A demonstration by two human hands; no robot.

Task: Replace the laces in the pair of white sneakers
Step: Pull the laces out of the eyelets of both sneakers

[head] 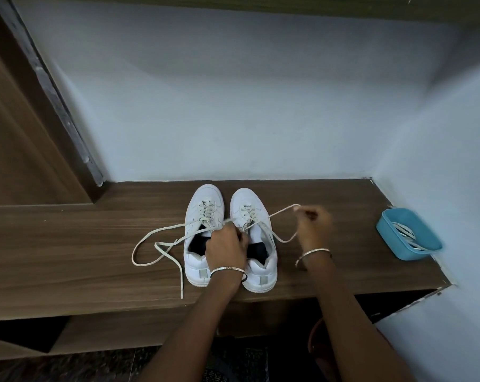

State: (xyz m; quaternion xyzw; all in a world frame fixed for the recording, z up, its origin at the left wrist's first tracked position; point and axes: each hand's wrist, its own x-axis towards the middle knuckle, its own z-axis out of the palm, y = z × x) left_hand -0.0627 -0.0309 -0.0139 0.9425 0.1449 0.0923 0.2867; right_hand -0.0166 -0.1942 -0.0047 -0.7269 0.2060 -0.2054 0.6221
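Two white sneakers (203, 199) stand mid-frame on the brown wooden worktop (68, 244), a loose cream lace (150, 235) trailing left. The left hand (226, 248) has its grip curled round that lace between the shoes; the blurred right hand (312, 226) pinches a raised lace (283, 212). Far right, a blue plastic tub (418, 252) holds white laces (404, 231).

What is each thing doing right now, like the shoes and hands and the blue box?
Left sneaker: laced, untied, lace ends loose on wooden shelf.
Right sneaker: laced, untied.
Right hand: pinching lace, pulled sideways.
Left hand: gripping lace by the tongues.
Blue tub: open, laces inside.
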